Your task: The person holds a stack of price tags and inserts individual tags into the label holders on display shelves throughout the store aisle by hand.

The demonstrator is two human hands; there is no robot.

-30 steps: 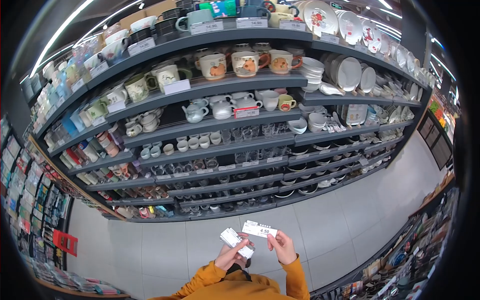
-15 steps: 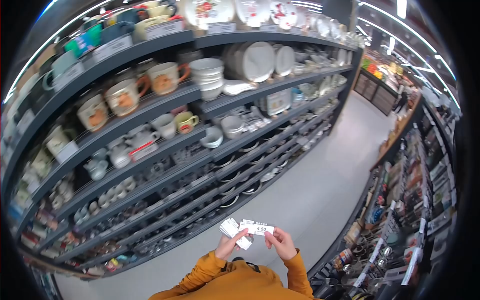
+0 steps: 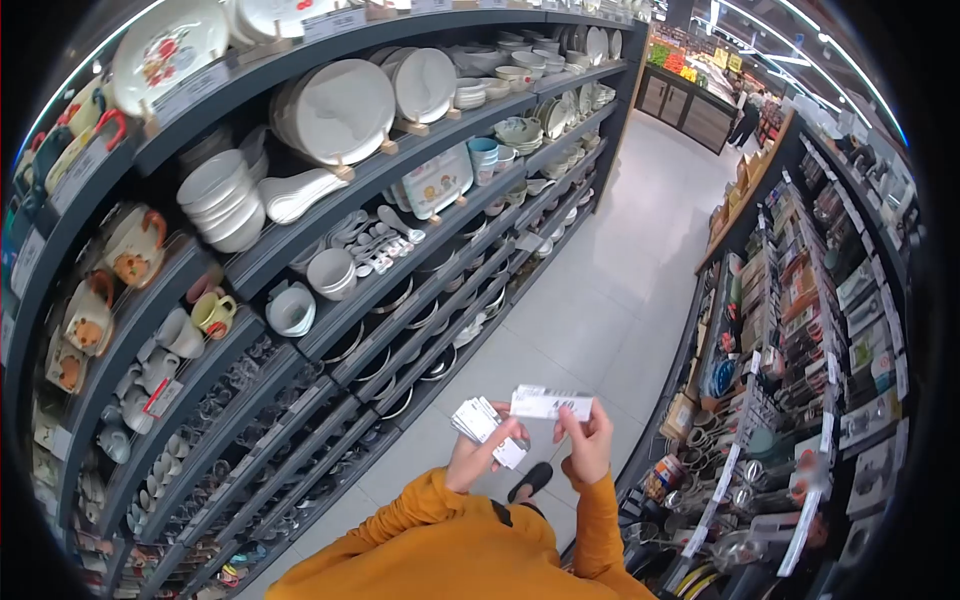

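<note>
A fanned stack of white price tags (image 3: 478, 421) is gripped in my left hand (image 3: 479, 456), thumb pressed across the cards. Between thumb and fingers of my right hand (image 3: 586, 440) is a single price tag (image 3: 538, 403) with large printed digits, blurred now. This tag is held just above and to the right of the stack, and its left end is near the stack's top. Both hands are in front of my body, over the aisle floor.
On my left a long grey shelf unit (image 3: 420, 150) carries white plates (image 3: 345, 110), stacked bowls (image 3: 222, 200), mugs and spoons. A rack of packaged kitchen tools (image 3: 770, 400) lines the right. The tiled aisle (image 3: 610, 260) leads toward a produce stand (image 3: 687, 100), with a person (image 3: 746, 120) beside it.
My view has moved along the aisle, so the plates and bowls appear larger and farther left. The single tag has come away from the stack to the right. My foot now shows below.
</note>
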